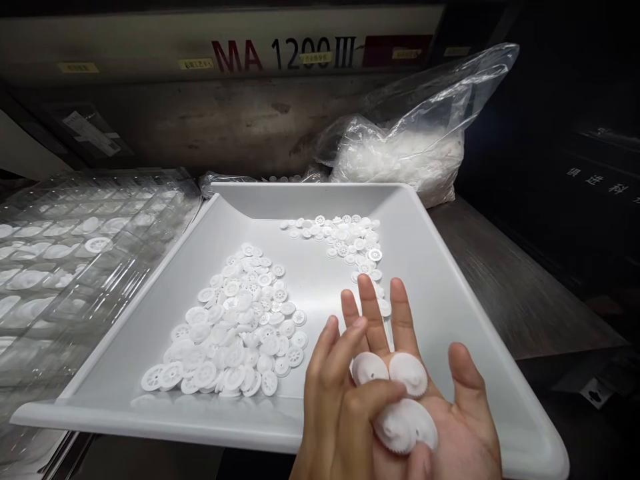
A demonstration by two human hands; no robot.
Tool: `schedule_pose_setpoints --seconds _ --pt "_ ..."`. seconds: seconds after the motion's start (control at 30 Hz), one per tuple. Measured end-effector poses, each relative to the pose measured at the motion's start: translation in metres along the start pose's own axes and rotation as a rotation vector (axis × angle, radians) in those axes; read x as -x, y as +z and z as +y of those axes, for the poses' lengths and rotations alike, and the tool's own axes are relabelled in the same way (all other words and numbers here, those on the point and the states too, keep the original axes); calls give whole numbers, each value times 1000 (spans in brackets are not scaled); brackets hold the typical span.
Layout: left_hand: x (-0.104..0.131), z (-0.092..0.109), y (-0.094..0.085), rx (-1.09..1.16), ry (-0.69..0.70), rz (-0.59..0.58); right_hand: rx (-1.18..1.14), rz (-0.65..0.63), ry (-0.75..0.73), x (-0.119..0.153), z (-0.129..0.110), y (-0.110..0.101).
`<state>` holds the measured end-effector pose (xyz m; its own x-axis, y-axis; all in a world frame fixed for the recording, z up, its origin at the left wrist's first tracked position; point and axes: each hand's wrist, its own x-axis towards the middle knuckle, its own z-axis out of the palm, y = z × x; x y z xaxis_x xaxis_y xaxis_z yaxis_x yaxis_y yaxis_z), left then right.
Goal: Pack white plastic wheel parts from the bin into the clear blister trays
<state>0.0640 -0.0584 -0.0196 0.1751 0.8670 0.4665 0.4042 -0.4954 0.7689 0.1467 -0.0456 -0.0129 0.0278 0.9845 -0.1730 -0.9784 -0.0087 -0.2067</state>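
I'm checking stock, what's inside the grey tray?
White gear-like discs: a big pile on the left, a smaller one toward the back right. Buried discs don't show, and the left hand and right hand hide part of the tray.

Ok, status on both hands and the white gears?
Right hand open, palm up, white gears on it. Left hand across, at the gears; grip unclear. More gears heaped in tray. Left hand partly hides right palm.
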Motion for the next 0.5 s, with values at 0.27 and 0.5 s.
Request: schedule_pose_setpoints --seconds 0.27,0.5 --pt "5 0 18 265 -160 110 -114 -22 3 6 -2 2" --pt "-7 -5 -2 873 -478 101 -109 -43 -159 -9 5 2"
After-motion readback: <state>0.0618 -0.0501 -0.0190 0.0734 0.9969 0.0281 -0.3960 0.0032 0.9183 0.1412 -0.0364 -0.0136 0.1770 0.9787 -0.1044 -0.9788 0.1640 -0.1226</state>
